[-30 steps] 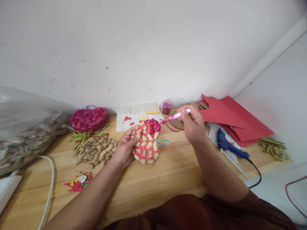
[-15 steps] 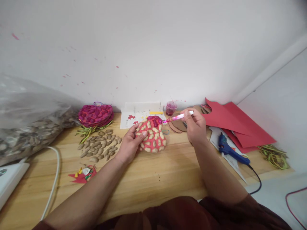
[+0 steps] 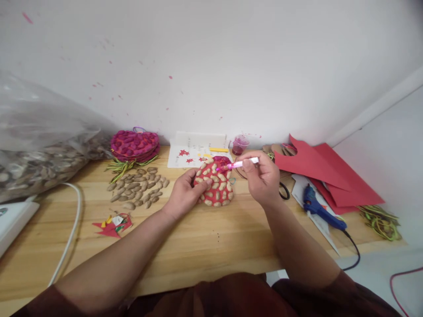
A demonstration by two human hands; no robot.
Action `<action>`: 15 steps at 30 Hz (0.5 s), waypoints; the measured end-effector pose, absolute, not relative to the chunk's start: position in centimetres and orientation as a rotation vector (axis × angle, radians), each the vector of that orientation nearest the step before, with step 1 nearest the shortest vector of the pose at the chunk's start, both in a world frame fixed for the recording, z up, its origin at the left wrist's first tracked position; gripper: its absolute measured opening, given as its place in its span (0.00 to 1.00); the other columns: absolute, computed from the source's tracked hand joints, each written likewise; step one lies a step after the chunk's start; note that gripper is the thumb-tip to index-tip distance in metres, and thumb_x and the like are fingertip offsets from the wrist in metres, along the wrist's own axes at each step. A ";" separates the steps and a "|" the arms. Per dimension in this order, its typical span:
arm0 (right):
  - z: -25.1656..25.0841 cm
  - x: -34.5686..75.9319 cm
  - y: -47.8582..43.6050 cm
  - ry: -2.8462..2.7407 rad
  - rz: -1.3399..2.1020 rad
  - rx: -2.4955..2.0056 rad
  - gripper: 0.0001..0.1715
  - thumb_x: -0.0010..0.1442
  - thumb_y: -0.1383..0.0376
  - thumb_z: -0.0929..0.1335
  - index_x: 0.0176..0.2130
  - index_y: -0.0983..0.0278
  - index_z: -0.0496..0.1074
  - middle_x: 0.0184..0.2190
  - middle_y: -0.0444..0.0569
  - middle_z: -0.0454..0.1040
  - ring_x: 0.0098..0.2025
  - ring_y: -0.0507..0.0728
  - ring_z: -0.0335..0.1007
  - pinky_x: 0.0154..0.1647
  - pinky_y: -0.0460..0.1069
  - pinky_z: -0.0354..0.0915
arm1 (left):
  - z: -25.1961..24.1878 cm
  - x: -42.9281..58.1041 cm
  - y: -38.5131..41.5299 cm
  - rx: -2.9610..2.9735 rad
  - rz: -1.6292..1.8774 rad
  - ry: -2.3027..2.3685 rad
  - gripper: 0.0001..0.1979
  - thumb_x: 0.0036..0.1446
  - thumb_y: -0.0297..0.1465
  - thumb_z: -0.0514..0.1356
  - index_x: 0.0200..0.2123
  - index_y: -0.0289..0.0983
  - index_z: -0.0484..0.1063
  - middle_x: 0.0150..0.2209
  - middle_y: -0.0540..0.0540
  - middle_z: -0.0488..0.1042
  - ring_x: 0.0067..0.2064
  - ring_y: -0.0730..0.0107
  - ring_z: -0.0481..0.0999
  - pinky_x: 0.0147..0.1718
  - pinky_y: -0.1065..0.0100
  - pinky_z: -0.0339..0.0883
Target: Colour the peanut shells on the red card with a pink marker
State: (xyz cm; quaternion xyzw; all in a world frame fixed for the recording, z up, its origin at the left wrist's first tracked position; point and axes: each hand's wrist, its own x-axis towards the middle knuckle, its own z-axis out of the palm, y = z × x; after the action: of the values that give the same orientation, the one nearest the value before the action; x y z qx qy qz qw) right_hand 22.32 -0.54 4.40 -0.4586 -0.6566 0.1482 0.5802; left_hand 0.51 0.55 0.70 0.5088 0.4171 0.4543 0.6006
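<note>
My left hand (image 3: 185, 193) grips the left edge of a round red disc covered with peanut shells (image 3: 216, 187), held on the wooden table (image 3: 198, 237). A few shells at the disc's far edge are coloured magenta. My right hand (image 3: 262, 178) is closed on a pink marker (image 3: 236, 165), whose tip touches the upper part of the disc. A small green loop sticks out at the disc's right side.
Loose peanut shells (image 3: 139, 189) lie left of the disc, with a stack of magenta shell discs (image 3: 135, 145) behind. A bag of shells (image 3: 39, 149) fills the far left. A paint cup (image 3: 238, 145), red paper (image 3: 324, 171), a blue glue gun (image 3: 319, 207) and scissors (image 3: 283, 190) lie right.
The disc has been turned and laid flatter in my left hand. My right hand has brought the marker's tip down onto its top part. The camera has tilted.
</note>
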 end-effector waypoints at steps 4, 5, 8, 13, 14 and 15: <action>4.7 22.1 -0.9 -1.560 0.227 -1.046 0.11 0.71 0.55 0.68 0.43 0.59 0.77 0.38 0.48 0.79 0.40 0.56 0.75 0.44 0.53 0.70 | 0.1 0.5 0.5 1.235 1.102 0.947 0.21 0.54 0.43 0.74 0.45 0.37 0.79 0.38 0.44 0.84 0.36 0.62 0.80 0.35 0.65 0.76; 4.8 22.0 -0.9 -1.569 0.178 -1.037 0.11 0.71 0.56 0.68 0.43 0.59 0.77 0.38 0.48 0.79 0.40 0.56 0.75 0.45 0.54 0.70 | 0.0 0.5 0.4 1.249 1.105 0.940 0.21 0.54 0.43 0.74 0.46 0.37 0.79 0.39 0.44 0.84 0.37 0.61 0.80 0.37 0.64 0.76; 4.9 21.9 -1.1 -1.597 0.074 -1.015 0.09 0.71 0.58 0.68 0.43 0.59 0.76 0.38 0.49 0.79 0.41 0.57 0.76 0.46 0.54 0.70 | -0.2 0.5 0.4 1.309 1.111 0.935 0.19 0.56 0.43 0.72 0.45 0.37 0.79 0.40 0.43 0.84 0.38 0.59 0.80 0.39 0.63 0.76; 5.0 21.8 -1.2 -1.692 -0.018 -0.966 0.05 0.70 0.63 0.68 0.44 0.59 0.76 0.38 0.48 0.80 0.41 0.58 0.76 0.47 0.56 0.70 | 0.0 0.4 0.4 1.439 1.133 0.978 0.18 0.59 0.42 0.70 0.47 0.37 0.80 0.42 0.44 0.84 0.41 0.57 0.81 0.42 0.62 0.76; 5.0 21.8 -1.2 -1.715 -0.052 -0.953 0.05 0.69 0.65 0.69 0.44 0.59 0.76 0.38 0.48 0.80 0.41 0.58 0.75 0.48 0.56 0.70 | 0.0 0.3 0.4 1.469 1.135 0.986 0.18 0.60 0.42 0.70 0.48 0.37 0.80 0.42 0.44 0.84 0.42 0.57 0.81 0.43 0.62 0.76; 5.1 21.8 -1.3 -1.739 -0.085 -0.941 0.05 0.69 0.66 0.69 0.43 0.58 0.76 0.37 0.48 0.80 0.41 0.58 0.75 0.48 0.56 0.70 | 0.0 0.3 0.4 1.496 1.140 0.992 0.18 0.60 0.41 0.69 0.49 0.37 0.80 0.43 0.44 0.85 0.42 0.57 0.81 0.44 0.62 0.76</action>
State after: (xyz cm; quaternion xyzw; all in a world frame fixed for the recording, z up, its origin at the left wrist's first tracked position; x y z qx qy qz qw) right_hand 21.80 -1.26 5.09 -0.3974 -0.7343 -0.0357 0.5491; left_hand 0.28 0.36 -0.04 0.6150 0.4078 0.4683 0.4860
